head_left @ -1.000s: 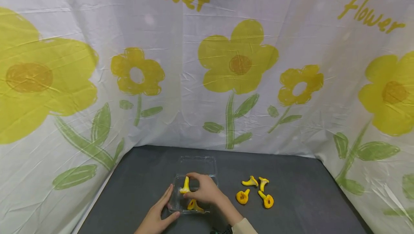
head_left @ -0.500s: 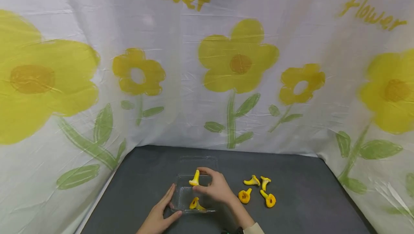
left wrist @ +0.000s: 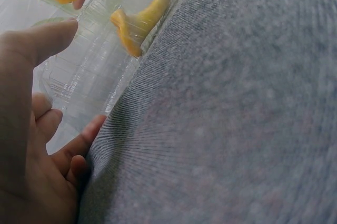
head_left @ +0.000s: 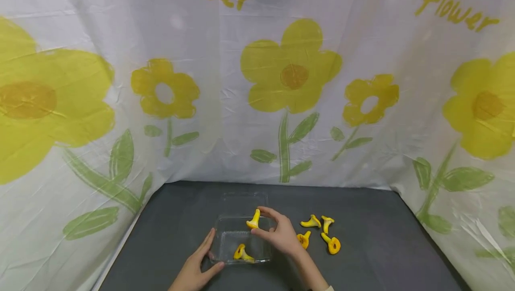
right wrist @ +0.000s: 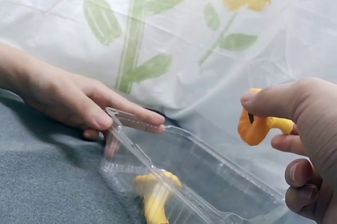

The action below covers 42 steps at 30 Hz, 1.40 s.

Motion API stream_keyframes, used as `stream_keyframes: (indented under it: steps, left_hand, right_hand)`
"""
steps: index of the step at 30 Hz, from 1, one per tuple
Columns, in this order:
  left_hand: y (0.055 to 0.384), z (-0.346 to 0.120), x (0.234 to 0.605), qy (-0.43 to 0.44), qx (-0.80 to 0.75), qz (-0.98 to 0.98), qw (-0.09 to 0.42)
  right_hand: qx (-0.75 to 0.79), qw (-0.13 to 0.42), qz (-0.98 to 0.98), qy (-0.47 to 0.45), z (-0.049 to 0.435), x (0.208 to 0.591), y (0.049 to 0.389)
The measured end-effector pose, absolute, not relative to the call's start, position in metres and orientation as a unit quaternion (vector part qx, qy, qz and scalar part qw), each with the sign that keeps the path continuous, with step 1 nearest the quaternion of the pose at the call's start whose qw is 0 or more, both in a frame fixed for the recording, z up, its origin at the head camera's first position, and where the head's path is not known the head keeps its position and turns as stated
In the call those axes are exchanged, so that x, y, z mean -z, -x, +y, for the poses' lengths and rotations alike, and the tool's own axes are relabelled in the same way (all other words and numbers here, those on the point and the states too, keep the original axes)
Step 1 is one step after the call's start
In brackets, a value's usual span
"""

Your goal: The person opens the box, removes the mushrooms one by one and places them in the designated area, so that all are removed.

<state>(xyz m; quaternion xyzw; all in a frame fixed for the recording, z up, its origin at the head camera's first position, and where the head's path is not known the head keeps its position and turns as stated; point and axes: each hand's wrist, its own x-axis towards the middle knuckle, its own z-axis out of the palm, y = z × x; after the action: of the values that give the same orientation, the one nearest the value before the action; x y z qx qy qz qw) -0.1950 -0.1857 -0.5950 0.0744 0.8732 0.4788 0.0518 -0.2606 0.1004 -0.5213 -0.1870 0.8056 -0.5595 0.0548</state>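
Between the thumb and fingers of my right hand (head_left: 281,235), a yellow chanterelle mushroom (head_left: 253,221) is pinched above the right back part of a clear plastic clamshell box (head_left: 225,250). Its orange cap faces the camera in the right wrist view, with the stem pointing toward my fingers. My left hand (head_left: 196,263) rests at the box's front left corner, thumb at the front and straight fingers along the left side. Inside the box, near its front, lies another chanterelle (right wrist: 157,197), seen through the wall in the left wrist view.
The box's clear lid (head_left: 245,200) lies folded back behind it. Several more chanterelles (head_left: 310,221) lie on the dark grey table (head_left: 370,237) to the right, one partly behind my right wrist. A white curtain (head_left: 225,161) with painted flowers encloses the table.
My right hand has carried the pinched chanterelle rightward and slightly back across the box. My left hand stays at the corner, and the chanterelle inside stays put.
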Motion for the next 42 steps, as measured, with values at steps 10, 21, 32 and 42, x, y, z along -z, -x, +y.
stream_keyframes:
  steps: [10, 21, 32, 42]
  left_hand:
    - [0.195, -0.185, 0.600, -0.067, -0.484, 0.870, 0.063]
    - [0.191, -0.196, 0.596, -0.051, -0.477, 0.875, 0.065]
    - [0.197, -0.186, 0.597, -0.059, -0.480, 0.873, 0.068]
    - [0.196, -0.188, 0.596, -0.070, -0.486, 0.868, 0.067]
  right_hand:
    - [0.595, 0.041, 0.786, 0.161, 0.118, 0.527, 0.247]
    - [0.611, 0.018, 0.785, 0.104, 0.132, 0.541, 0.234]
    - [0.633, -0.010, 0.774, -0.011, 0.169, 0.549, 0.209]
    - [0.601, -0.010, 0.794, -0.089, 0.190, 0.564, 0.184]
